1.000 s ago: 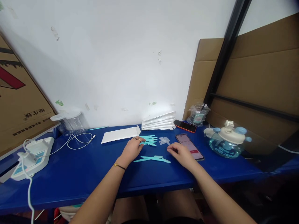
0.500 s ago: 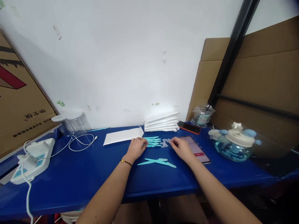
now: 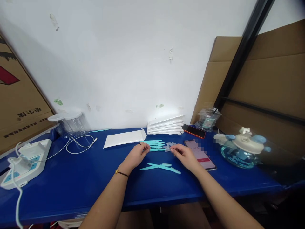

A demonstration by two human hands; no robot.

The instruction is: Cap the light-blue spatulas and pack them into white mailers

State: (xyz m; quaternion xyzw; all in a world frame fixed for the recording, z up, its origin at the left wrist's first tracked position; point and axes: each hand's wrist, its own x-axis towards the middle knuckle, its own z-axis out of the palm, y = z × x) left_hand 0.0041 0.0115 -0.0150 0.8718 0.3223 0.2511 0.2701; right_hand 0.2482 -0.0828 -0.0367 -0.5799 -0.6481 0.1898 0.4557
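Shifted slightly toward nine o'clock, the right hand reaches clear pieces at its ten o'clock, the left hand touches teal sticks at its three o'clock, either grip I cannot tell, and bunching could make one tug scatter neighbours.

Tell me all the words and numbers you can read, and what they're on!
Drink bottle: seems to say "COOL"; its other letters are blurred.
Cardboard box: printed characters, too blurred to read surely.
Phone with the lit screen: numbers too small and blurred.
Bagged cup: label too small to read.
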